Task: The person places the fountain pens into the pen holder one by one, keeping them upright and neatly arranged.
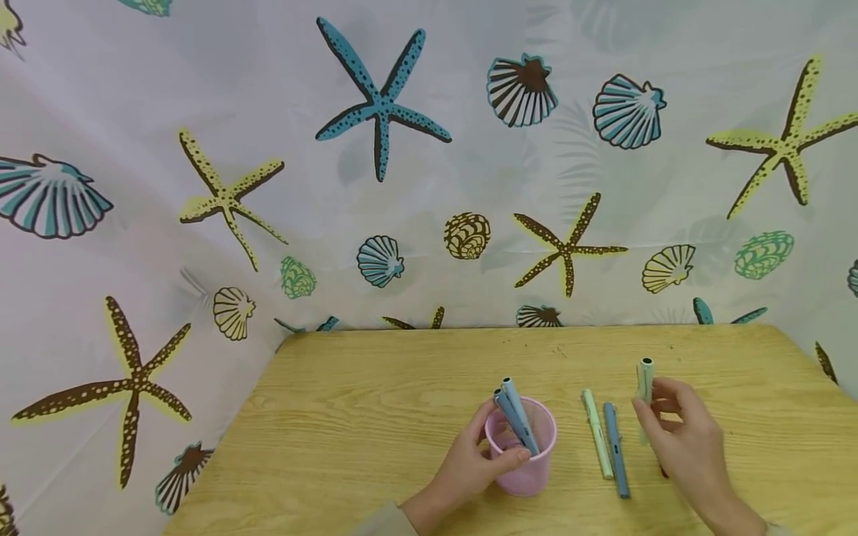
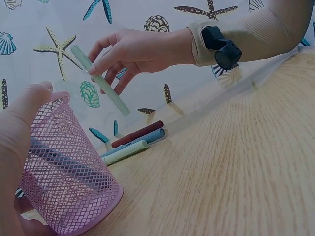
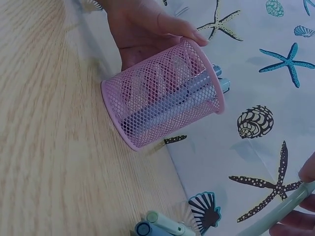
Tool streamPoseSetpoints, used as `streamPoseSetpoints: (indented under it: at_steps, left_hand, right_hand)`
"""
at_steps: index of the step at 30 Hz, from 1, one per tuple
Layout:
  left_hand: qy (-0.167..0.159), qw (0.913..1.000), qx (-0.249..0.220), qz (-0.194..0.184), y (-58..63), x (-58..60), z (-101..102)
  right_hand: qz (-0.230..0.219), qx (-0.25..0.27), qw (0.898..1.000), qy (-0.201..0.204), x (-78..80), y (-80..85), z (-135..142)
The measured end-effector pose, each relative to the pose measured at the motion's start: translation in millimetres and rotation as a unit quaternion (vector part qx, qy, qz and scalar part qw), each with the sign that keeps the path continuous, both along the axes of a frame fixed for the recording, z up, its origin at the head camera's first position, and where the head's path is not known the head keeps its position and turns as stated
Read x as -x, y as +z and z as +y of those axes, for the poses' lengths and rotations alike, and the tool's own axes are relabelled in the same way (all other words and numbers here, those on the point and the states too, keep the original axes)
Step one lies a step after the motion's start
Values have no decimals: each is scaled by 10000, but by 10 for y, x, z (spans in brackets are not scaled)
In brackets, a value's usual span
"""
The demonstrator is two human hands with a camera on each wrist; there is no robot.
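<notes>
My left hand grips a pink mesh pen cup around its side, the thumb at the rim. Two blue pens lean inside the cup, their upper ends above the rim. To the right, my right hand pinches a light green pen between thumb and fingers, raised above the table. Between the hands, another light green pen and a blue pen lie side by side on the table. A dark red pen lies beside them, mostly covered by my right hand in the head view.
The wooden table ends at a white cloth printed with starfish and shells, which rises behind it and along the sides. A small black device is strapped to the right wrist over a light sleeve.
</notes>
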State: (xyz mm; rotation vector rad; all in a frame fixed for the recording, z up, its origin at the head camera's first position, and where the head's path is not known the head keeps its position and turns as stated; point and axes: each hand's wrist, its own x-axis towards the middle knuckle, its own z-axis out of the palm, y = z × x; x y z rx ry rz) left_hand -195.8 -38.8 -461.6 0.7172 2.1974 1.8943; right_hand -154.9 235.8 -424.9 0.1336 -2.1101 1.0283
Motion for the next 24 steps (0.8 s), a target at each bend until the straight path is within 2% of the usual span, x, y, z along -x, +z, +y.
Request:
streamPoseSetpoints:
  at_steps: [6, 12, 16, 20, 24]
  left_hand:
    - [-23, 9999, -52, -84, 9, -15, 1]
    - [-64, 9998, -44, -180, 215, -125, -3]
    - [-77, 9999, -42, -112, 286, -170, 1]
    - [-49, 9998, -53, -171, 250, -154, 1]
    - [-17, 9997, -48, -230, 117, -74, 7]
  right_hand:
    - [262, 147, 9993, 203, 19, 31, -81]
    - [449, 237, 9981, 345, 23, 76, -161]
    - [706, 255, 9956, 566, 44, 80, -209]
    - [898, 258, 9921, 832, 70, 83, -269]
    - [931, 436, 9891, 1057, 71, 136, -368]
